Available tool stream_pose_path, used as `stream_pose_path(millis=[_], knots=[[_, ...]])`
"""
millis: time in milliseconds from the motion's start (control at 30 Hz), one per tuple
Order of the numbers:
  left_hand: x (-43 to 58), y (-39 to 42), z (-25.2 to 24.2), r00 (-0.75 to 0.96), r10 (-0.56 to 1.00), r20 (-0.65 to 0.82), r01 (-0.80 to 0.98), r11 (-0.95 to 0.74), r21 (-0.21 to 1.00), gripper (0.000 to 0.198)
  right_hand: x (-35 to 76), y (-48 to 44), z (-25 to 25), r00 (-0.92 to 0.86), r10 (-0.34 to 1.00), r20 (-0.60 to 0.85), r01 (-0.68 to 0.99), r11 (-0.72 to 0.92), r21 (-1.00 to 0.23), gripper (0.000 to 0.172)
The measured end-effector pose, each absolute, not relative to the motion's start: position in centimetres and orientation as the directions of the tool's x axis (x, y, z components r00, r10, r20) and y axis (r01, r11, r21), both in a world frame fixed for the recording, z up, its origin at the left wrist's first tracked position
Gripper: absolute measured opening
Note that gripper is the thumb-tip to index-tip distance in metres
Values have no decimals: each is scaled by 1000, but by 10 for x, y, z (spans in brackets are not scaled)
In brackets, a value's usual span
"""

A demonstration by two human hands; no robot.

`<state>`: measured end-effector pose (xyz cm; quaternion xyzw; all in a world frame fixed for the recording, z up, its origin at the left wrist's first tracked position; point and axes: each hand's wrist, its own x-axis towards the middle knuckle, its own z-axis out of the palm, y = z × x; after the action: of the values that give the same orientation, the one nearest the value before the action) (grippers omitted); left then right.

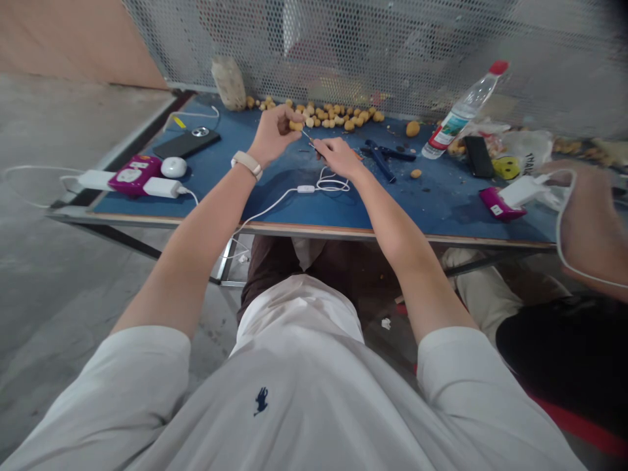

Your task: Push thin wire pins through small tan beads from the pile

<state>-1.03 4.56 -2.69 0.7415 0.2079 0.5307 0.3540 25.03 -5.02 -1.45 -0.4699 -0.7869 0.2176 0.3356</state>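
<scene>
- Table [275,198]: flat, blue-topped, scuffed; across the upper clock-face.
- Panel [265,39]: grey, perforated; 12 o'clock.
- Bottle [445,131]: clear, smooth, red-capped; 2 o'clock.
- Left hand [275,133]: 11 o'clock; pinched closed on tan lump [296,125], rounded, just before 12.
- Right hand [337,156]: just past 12; curled closed around slim tool [308,137], thin-shafted, directed at lump; contact unclear.
- Plier-like tool [380,165]: dark blue, splayed; between 1 and 2.
- Loose lumps [338,120]: knobbly, pale to brown; 12.

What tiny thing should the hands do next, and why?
Maybe carefully guide the thin tool against the round tan piece: the left hand pinches that piece, and the right hand holds the tool pointing toward it.
</scene>
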Motion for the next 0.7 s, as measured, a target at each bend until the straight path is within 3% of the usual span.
stream_pose_path(millis=[100, 267, 367, 500, 633, 700], knots=[[-11, 44, -27, 342, 710, 616, -51, -640, 767, 61, 248, -54, -12, -336, 886, 320, 585, 462, -667, 99], [-10, 44, -29, 292, 719, 630, -48, -647, 761, 47, 246, -63, -5, -343, 882, 323, 585, 469, -662, 103], [-11, 36, -25, 343, 731, 590, 77, -648, 758, 47, 246, -63, -4, -345, 885, 312, 607, 464, -645, 106], [-13, 12, -9, 341, 742, 577, 149, -649, 746, 62, 249, -56, -8, -332, 895, 296, 648, 445, -618, 104], [-12, -22, 15, 518, 755, 402, 468, -644, 605, 59, 252, -51, -11, -321, 895, 308, 663, 445, -601, 100], [-10, -35, 25, 494, 780, 384, 505, -617, 604, 57, 252, -52, -11, -318, 895, 312, 666, 445, -599, 103]])
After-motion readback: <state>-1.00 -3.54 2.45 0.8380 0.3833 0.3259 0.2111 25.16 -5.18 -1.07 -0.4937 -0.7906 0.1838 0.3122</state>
